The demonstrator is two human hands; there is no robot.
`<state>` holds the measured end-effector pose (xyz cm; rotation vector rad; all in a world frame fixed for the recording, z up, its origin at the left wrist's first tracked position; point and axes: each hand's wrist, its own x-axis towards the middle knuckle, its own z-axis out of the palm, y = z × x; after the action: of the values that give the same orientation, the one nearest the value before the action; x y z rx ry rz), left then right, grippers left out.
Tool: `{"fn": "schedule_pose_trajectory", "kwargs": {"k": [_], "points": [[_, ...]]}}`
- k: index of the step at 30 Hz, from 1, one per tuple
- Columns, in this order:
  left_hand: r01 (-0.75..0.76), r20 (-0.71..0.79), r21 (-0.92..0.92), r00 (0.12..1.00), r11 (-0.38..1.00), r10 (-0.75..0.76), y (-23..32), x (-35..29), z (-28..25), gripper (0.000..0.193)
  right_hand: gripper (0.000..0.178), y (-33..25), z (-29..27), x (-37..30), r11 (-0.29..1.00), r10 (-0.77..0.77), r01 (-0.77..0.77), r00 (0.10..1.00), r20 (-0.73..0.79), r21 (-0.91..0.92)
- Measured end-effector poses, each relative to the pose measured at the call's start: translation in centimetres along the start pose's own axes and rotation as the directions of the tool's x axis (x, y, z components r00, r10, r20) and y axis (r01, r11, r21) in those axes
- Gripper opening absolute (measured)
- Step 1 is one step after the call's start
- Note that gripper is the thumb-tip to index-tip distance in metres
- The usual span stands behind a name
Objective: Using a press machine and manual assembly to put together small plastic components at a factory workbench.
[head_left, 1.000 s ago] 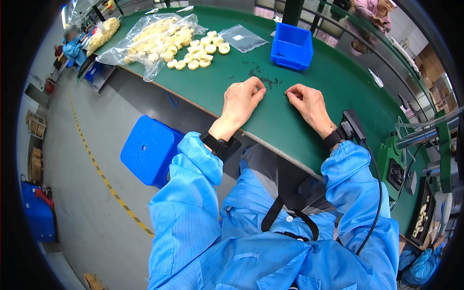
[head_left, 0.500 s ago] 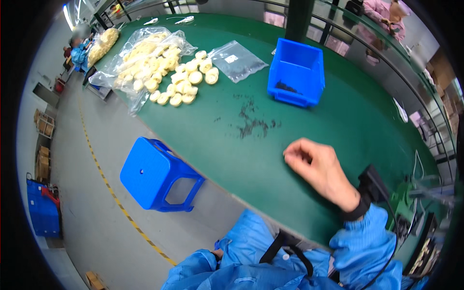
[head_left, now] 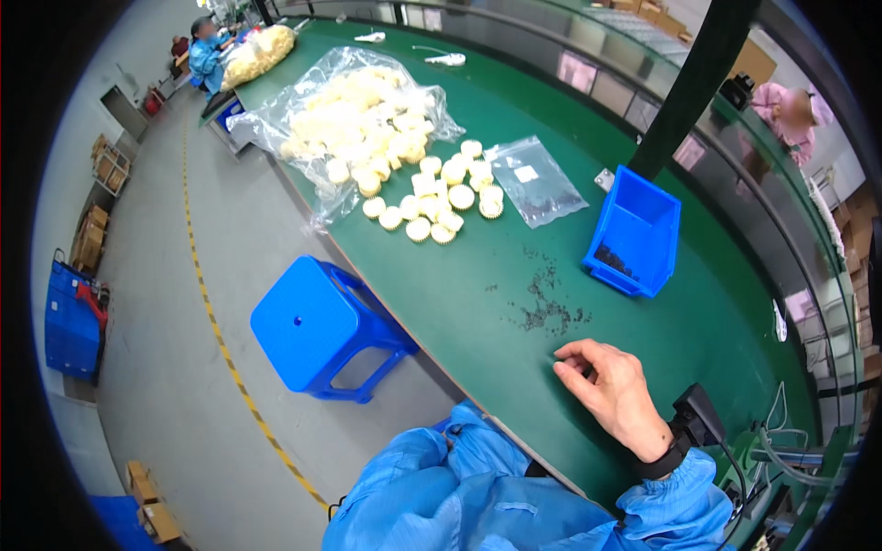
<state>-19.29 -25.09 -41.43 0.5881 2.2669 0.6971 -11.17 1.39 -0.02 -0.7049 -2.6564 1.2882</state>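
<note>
My right hand rests low over the green table, its fingers curled and the thumb and index tips brought close together. Anything between those tips is too small to make out. Just beyond the fingertips lie many tiny black parts, scattered loosely. Farther off stands a blue bin with more black parts at its near end. My left hand is out of sight; only its blue sleeve shows, lowered beside the table edge.
Cream toothed gear-like pieces lie loose beside an open clear bag full of them. A clear zip bag lies near the bin. A blue stool stands left of the table. A green post rises behind. Other people sit farther away.
The view has swung left and up, so the table things appear lower and farther right. My right hand stays curled near the black parts; the left has gone out of sight.
</note>
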Motion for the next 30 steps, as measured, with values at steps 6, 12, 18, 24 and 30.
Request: {"fn": "schedule_pose_trajectory", "kwargs": {"k": [6, 12, 18, 24, 30], "points": [[-0.068, -0.002, 0.031, 0.998, 0.997, 0.068, -3.1, -0.3, -4.6, 0.023, 0.022, -5.0, -0.2, 0.8, 0.978, -0.186, 0.192, 0.98, 0.067, -0.086], [-0.745, -0.727, 0.273, 0.254, 0.608, 0.638, 18.2, -2.2, -28.3, 0.013, 0.016, -3.2, -0.6, 12.4, 0.859, -0.452, 0.405, 0.887, -0.092, -0.314], [-0.75, -0.377, 0.455, 0.327, 0.481, 0.867, 29.9, 4.2, -34.1, 0.045, 0.031, 0.0, 4.3, 18.6, 0.818, -0.463, 0.376, 0.879, -0.11, -0.436], [-0.639, -0.199, 0.676, 0.321, 0.367, 0.926, 30.8, 11.8, -35.9, 0.051, 0.038, -0.6, 6.1, 17.7, 0.815, -0.496, 0.418, 0.861, -0.111, -0.401], [-0.791, 0.112, 0.477, 0.486, 0.382, 0.867, 31.2, 12.1, -35.8, 0.055, 0.033, -3.2, -0.6, 12.7, 0.921, -0.389, 0.375, 0.895, -0.217, -0.105]]}}
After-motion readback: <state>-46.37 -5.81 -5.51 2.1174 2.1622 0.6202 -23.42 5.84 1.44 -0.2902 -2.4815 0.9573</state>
